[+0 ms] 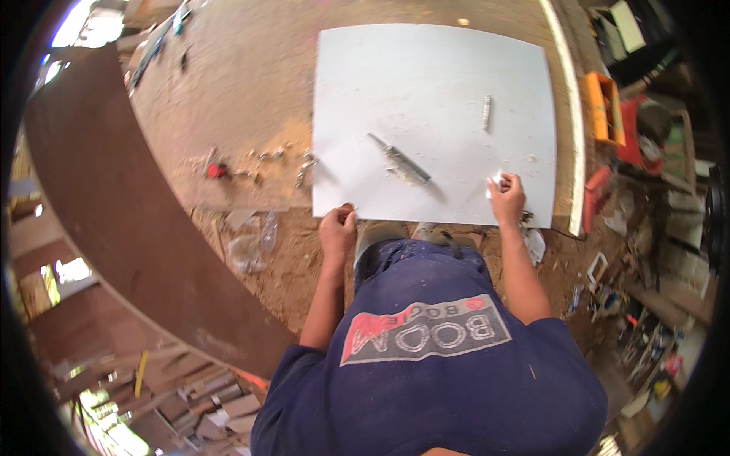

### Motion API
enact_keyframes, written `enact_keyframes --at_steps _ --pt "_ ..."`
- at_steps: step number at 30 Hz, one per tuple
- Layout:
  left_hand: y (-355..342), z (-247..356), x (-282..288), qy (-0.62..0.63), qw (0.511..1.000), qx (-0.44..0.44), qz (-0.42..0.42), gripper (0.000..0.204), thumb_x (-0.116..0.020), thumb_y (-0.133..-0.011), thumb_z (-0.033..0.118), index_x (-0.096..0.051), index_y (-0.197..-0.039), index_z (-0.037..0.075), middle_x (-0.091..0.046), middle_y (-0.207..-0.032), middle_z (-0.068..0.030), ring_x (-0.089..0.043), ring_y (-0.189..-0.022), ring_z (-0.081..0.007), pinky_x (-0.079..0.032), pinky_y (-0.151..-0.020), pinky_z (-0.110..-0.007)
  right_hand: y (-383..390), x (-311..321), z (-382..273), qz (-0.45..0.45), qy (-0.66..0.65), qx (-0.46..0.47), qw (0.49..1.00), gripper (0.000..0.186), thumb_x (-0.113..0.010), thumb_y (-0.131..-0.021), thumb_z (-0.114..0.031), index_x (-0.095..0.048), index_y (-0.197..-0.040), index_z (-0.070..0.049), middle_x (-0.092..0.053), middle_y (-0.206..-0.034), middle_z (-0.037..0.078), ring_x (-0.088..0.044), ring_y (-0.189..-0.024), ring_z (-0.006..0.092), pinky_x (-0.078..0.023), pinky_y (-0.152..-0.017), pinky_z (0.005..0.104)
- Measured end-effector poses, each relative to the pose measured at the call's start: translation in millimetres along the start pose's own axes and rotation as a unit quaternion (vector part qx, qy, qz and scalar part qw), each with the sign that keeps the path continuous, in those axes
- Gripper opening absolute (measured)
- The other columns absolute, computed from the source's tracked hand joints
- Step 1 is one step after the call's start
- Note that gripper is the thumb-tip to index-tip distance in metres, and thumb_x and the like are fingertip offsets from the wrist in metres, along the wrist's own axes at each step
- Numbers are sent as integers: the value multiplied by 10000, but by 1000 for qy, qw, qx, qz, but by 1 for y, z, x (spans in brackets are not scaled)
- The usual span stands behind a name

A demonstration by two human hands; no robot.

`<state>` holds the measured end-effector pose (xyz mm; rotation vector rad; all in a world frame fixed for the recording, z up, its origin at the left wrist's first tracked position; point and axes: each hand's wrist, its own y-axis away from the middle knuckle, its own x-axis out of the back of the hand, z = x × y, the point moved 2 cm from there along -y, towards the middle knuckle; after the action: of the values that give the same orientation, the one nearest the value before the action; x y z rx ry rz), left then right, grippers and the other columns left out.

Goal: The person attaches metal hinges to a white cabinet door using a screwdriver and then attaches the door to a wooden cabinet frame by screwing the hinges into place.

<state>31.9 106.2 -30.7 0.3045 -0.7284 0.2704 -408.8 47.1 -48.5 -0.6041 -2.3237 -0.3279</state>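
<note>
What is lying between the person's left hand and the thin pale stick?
A dark, long tool lies between the left hand and the stick, with pale crumbs beside it, in the head view.

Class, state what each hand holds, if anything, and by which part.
The right hand holds a small white piece by its right side. Whether the left hand, at the near edge of the white board, holds anything cannot be told.

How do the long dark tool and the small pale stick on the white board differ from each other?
The dark tool is longer; the pale stick is shorter and light grey. The dark tool lies slanted, while the pale stick lies almost straight toward the board's far edge. Both lie untouched on the white board.
</note>
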Motion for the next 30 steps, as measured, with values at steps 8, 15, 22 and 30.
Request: enact_keyframes --at_steps 8,15,22,30 --pt "10 12 -10 23 994 103 37 324 -769 -919 284 -778 -966 -37 -776 -871 -182 -748 -787 -239 -568 -755 -358 -3 11 -3 -82 54 26 995 442 -854 -812 -223 -670 -1156 -14 -721 -921 109 -696 -826 231 -571 -758 384" --pt "2 2 -15 39 988 140 48 330 -807 -888 299 -783 -917 -29 -766 -811 -167 -723 -715 -216 -554 -706 -358 -1 7 -9 -117 30 52 991 338 -836 -839 -178 -693 -1087 1 -730 -939 117 -713 -833 237 -571 -769 379" --pt "13 -10 -18 94 988 93 82 293 -775 -935 264 -768 -950 -28 -754 -820 -136 -699 -737 -187 -546 -718 -338 59 -37 -102 -256 -109 238 931 253 -813 -883 -135 -731 -1111 -63 -753 -1036 141 -735 -899 272 -577 -807 382" --pt "65 -51 -27 206 966 91 128 211 -726 -984 183 -746 -985 -27 -749 -878 -74 -668 -813 -121 -531 -755 -284 127 -123 -161 -391 -48 324 860 285 -777 -886 -188 -746 -1131 -46 -747 -1053 157 -731 -934 332 -576 -830 401"
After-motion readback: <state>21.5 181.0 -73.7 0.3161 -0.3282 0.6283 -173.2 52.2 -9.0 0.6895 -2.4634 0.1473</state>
